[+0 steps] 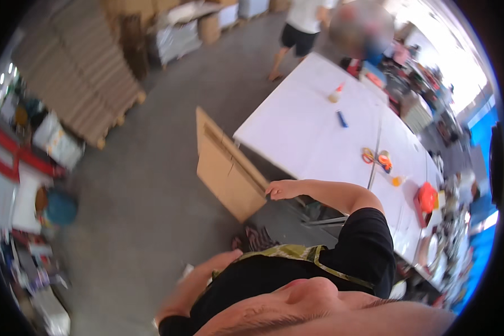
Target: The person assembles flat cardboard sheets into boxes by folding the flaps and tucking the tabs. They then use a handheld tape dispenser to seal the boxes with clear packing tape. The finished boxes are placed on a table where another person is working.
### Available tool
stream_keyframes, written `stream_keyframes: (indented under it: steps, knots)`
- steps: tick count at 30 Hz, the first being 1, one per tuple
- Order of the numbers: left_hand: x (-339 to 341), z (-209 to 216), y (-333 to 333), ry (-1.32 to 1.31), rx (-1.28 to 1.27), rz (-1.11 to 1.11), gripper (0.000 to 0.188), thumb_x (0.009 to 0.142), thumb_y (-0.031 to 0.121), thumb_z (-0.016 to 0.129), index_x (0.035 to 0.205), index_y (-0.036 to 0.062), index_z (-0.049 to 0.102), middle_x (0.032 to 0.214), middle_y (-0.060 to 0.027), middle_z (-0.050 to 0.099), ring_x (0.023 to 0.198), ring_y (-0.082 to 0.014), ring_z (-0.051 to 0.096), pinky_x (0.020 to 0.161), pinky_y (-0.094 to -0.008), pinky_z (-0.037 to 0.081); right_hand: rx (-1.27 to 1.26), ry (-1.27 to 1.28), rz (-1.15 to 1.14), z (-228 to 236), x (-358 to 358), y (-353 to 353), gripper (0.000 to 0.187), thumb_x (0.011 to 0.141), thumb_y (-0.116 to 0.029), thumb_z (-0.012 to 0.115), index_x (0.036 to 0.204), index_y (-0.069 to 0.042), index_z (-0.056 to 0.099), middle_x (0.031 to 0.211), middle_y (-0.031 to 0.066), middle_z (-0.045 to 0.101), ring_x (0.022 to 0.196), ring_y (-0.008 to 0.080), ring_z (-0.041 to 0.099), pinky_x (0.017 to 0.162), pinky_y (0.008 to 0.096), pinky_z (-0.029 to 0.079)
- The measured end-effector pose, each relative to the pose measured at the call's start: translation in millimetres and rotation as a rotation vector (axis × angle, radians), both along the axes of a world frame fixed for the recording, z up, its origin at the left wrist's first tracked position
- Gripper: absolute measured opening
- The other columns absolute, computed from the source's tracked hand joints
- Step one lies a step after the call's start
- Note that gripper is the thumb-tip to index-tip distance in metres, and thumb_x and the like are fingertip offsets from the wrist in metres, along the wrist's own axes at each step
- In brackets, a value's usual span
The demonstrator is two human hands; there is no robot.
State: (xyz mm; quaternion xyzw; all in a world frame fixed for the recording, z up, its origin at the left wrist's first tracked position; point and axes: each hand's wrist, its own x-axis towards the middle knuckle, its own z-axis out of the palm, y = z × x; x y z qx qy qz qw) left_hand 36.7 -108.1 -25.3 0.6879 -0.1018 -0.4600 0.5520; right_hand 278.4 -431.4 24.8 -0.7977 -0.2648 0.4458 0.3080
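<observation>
My right hand (pixel 284 189), arm reaching out past the white table, has its fingers closed on the near corner of a folded brown cardboard sheet (pixel 229 176). The cardboard stands tilted above the floor beside the table's left corner, and a dark cord or line runs across it. My left hand (pixel 228 259) is close to my waist, by the yellow-green apron (pixel 288 252); its fingers are hidden. On the white table (pixel 297 126) lie orange-handled scissors (pixel 367 155), a tape dispenser (pixel 384 161), a small blue tool (pixel 341 119) and a bottle with a red tip (pixel 335 94).
Tall stacks of flat cardboard (pixel 75 67) stand on pallets at the left. A blue bin (pixel 60 207) and wrapped goods line the left edge. Beyond the table's far end another person (pixel 302 31) is walking. A red basket (pixel 423 207) sits towards the table's right side.
</observation>
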Motion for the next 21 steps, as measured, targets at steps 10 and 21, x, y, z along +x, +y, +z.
stream_keyframes:
  steps: [10,21]
  knots:
    - [64.3,-168.5,3.1,-0.161,0.226,0.312,0.025,0.097,0.032,0.051,0.108,0.0090,0.053,0.093,-0.0130,0.065,0.084,-0.0284,0.064,0.075,-0.0387,0.049,-0.592,-0.503,-0.335,-264.0,84.7,78.3,0.079,0.082,-0.036,0.070,0.145,-0.018,0.025,0.144,0.0168,0.031,0.130,0.0392,0.038,0.104,0.0438,0.040]
    - [291.7,-327.4,-97.3,0.310,0.239,1.240,0.104,0.080,0.057,0.066,0.152,0.0142,0.003,0.150,-0.0251,0.024,0.135,-0.0400,0.033,0.106,-0.0454,0.037,-0.430,-0.125,-0.330,-315.5,85.5,115.4,0.067,0.087,-0.025,0.059,0.146,-0.017,0.028,0.117,0.0176,0.063,0.102,0.0388,0.061,0.085,0.0465,0.049]
